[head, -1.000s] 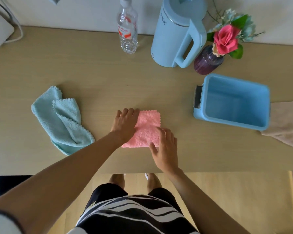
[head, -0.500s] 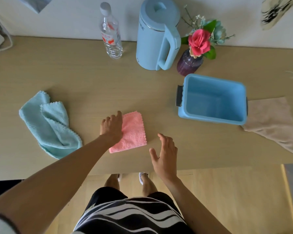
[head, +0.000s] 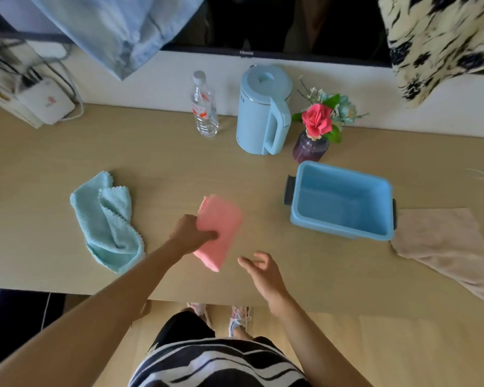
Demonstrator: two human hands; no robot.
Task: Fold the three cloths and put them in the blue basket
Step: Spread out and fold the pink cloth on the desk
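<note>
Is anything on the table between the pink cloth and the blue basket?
No. In the head view, only bare table separates the pink cloth, held in the left hand, from the blue basket.

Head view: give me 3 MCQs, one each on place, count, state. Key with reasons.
1. Where is the beige cloth?
A. right of the blue basket
B. under the kettle
C. in the left hand

2. How many cloths lie inside the basket?
A. two
B. one
C. none

3. What is the left hand doing?
A. resting flat
B. gripping the pink cloth
C. holding the bottle

Key: 1 A, it lies by the basket's right end. 2 C, bare blue floor shows. 3 B, fingers close on the folded cloth; the right hand is open and empty.
</note>
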